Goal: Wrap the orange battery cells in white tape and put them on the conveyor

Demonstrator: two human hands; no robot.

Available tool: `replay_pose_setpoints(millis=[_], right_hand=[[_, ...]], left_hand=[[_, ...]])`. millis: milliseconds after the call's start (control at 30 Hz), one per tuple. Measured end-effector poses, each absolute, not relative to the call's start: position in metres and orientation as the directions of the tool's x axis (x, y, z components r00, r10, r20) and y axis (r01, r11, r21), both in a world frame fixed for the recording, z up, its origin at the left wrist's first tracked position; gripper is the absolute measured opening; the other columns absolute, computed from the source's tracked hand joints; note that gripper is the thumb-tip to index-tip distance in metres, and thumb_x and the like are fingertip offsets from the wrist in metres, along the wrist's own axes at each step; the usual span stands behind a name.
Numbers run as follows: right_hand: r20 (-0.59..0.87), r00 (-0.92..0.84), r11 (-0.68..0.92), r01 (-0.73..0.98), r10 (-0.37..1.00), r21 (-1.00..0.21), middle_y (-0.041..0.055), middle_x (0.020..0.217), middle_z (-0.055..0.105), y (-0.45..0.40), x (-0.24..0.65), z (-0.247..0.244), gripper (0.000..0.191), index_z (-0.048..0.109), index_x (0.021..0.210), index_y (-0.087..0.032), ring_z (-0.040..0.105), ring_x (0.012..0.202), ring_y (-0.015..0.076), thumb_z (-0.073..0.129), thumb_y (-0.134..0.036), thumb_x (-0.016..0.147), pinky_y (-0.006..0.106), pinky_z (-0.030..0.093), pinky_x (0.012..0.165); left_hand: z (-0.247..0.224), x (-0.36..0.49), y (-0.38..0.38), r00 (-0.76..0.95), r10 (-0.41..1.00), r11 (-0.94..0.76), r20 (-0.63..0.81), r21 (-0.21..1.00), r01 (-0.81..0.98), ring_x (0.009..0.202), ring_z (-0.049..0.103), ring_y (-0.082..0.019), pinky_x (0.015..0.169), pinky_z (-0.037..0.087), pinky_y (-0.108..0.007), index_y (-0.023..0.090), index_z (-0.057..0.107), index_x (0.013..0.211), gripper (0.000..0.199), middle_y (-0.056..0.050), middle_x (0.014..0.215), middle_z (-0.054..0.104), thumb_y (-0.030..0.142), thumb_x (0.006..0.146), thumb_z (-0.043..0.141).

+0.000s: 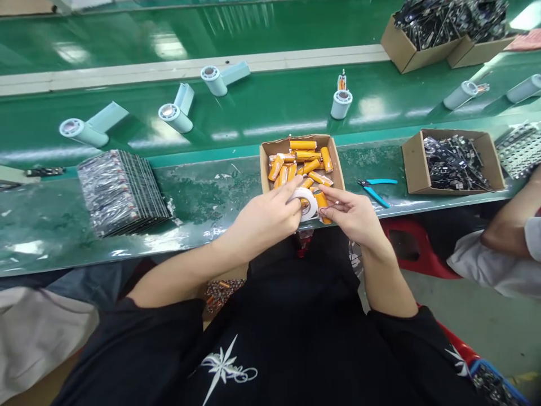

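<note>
Inside the left grip (274, 215), a white tape roll (312, 208) is held clamped; right beside it, an orange cylinder (321, 201) is pinched by the right grip (354, 217); the cylinder is best kept still, the tape taut.

Glossy plastics, matt cardbd.
Worktop (211, 197) shiny w/ scuffed patches; orange cyl. (322, 204) smooth, plastic-look wrap; tape roll (313, 202) matt; box (265, 166) matt cardbd; plier grips (381, 181) smooth plastic.
</note>
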State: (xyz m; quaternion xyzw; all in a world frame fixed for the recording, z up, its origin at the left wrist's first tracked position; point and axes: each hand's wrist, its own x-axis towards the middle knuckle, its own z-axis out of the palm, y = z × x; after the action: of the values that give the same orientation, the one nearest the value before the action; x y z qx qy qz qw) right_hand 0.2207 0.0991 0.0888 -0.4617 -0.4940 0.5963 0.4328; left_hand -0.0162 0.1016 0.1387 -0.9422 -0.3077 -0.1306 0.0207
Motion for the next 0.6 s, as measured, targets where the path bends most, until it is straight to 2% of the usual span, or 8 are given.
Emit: replay_pose_setpoints(millis=[67,133,233,300,333,400,500,600], right_hand=[[-0.064,-0.105,-0.076,-0.121,0.992,-0.990,0.0091,0.130,0.081,0.105,0.222,0.087,0.058,0.080,0.130,-0.025,0.076,0.126,0.0342,0.097,-0.042,0.077,0.054,0.065,0.112],[0.034,0.103,0.053,-0.187,0.994,-0.981,0.0109,0.144,0.074,0.107,0.213,0.083,0.062,0.072,0.141,-0.028,0.072,0.134,0.0341,0.090,-0.050,0.086,0.055,0.062,0.115],[0.144,0.389,0.231,-0.186,0.910,-0.955,0.0105,0.168,0.053,0.100,0.188,0.075,0.063,0.048,0.158,-0.037,0.058,0.152,0.0324,0.069,-0.057,0.102,0.059,0.056,0.121],[0.176,0.460,0.284,-0.177,0.870,-0.942,0.0098,0.174,0.044,0.093,0.170,0.068,0.063,0.035,0.162,-0.043,0.049,0.159,0.0311,0.063,-0.056,0.107,0.061,0.053,0.123],[0.181,0.466,0.295,-0.183,0.866,-0.938,0.0101,0.173,0.045,0.090,0.162,0.064,0.064,0.031,0.162,-0.044,0.049,0.159,0.0308,0.063,-0.054,0.107,0.061,0.052,0.123],[0.175,0.432,0.288,-0.210,0.885,-0.934,0.0106,0.164,0.056,0.086,0.153,0.059,0.067,0.029,0.158,-0.046,0.059,0.152,0.0304,0.069,-0.048,0.105,0.061,0.055,0.119],[0.143,0.261,0.213,-0.264,0.955,-0.941,0.0061,0.135,0.076,0.091,0.174,0.069,0.058,0.046,0.145,-0.044,0.076,0.127,0.0302,0.080,-0.039,0.098,0.057,0.064,0.107],[0.143,0.053,0.152,-0.229,0.988,-0.962,0.0024,0.125,0.077,0.113,0.241,0.099,0.045,0.059,0.136,-0.049,0.077,0.121,0.0312,0.079,-0.048,0.096,0.052,0.070,0.091]], left_hand=[[0.141,-0.009,0.102,0.772,0.575,-0.797,0.272,-0.027,0.604,0.141,0.067,-0.035,0.108,0.064,-0.045,0.008,0.076,0.120,0.030,-0.017,0.113,0.079,0.002,0.104,0.051],[0.137,0.003,0.097,0.725,0.591,-0.757,0.353,-0.069,0.650,0.139,0.069,-0.036,0.105,0.065,-0.045,0.009,0.075,0.124,0.029,-0.016,0.115,0.080,0.006,0.107,0.053],[0.122,0.024,0.089,0.594,0.613,-0.691,0.522,-0.012,0.723,0.142,0.067,-0.039,0.109,0.064,-0.049,0.011,0.076,0.121,0.024,-0.015,0.112,0.081,0.009,0.107,0.057],[0.111,0.034,0.086,0.521,0.629,-0.653,0.577,0.028,0.757,0.144,0.065,-0.040,0.110,0.064,-0.052,0.010,0.077,0.117,0.020,-0.014,0.108,0.081,0.011,0.107,0.059],[0.106,0.037,0.085,0.498,0.637,-0.636,0.588,0.037,0.771,0.143,0.065,-0.041,0.109,0.065,-0.052,0.010,0.077,0.114,0.019,-0.014,0.106,0.081,0.012,0.107,0.060],[0.101,0.040,0.081,0.470,0.658,-0.611,0.589,0.052,0.790,0.142,0.066,-0.040,0.107,0.066,-0.050,0.009,0.077,0.111,0.018,-0.015,0.105,0.081,0.015,0.107,0.060],[0.105,0.038,0.063,0.453,0.667,-0.616,0.592,0.097,0.782,0.136,0.071,-0.035,0.108,0.066,-0.047,0.010,0.078,0.104,0.018,-0.016,0.098,0.081,0.014,0.106,0.060],[0.110,0.022,0.039,0.564,0.538,-0.792,0.626,0.147,0.593,0.127,0.076,-0.026,0.118,0.061,-0.039,0.015,0.078,0.096,0.020,-0.007,0.085,0.078,0.014,0.106,0.061]])
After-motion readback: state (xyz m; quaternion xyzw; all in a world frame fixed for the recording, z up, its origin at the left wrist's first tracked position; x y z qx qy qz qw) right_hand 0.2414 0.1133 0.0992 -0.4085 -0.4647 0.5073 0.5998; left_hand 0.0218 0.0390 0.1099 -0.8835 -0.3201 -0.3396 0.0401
